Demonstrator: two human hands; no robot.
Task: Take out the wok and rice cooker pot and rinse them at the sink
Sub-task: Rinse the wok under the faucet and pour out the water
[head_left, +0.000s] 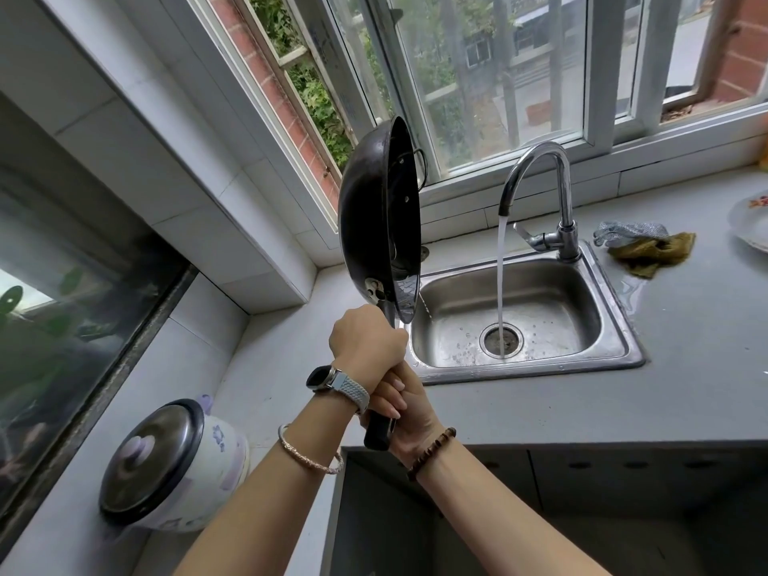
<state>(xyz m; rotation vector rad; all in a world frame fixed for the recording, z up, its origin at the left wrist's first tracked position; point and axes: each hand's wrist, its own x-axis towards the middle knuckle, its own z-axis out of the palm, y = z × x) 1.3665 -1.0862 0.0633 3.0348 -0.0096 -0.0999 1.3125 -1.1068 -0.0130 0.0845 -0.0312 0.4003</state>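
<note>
A black wok (365, 209) stands almost vertical above the left edge of the steel sink (582, 284), its hollow side facing right toward the tap. Water drips from its lower rim into the basin. My left hand (365, 338) grips the upper part of the black handle, close to the pan. My right hand (409, 417) grips the handle lower down, near its end. The tap (552, 193) runs a steady stream onto the drain (500, 340). A white flowered rice cooker (178, 463) with its dark lid on stands at the lower left.
A green cloth and a grey scrubber (648, 247) lie on the grey counter right of the sink. A patterned plate (752, 222) shows at the right edge. The window sill runs behind the tap. Tiled wall and a dark window stand on the left.
</note>
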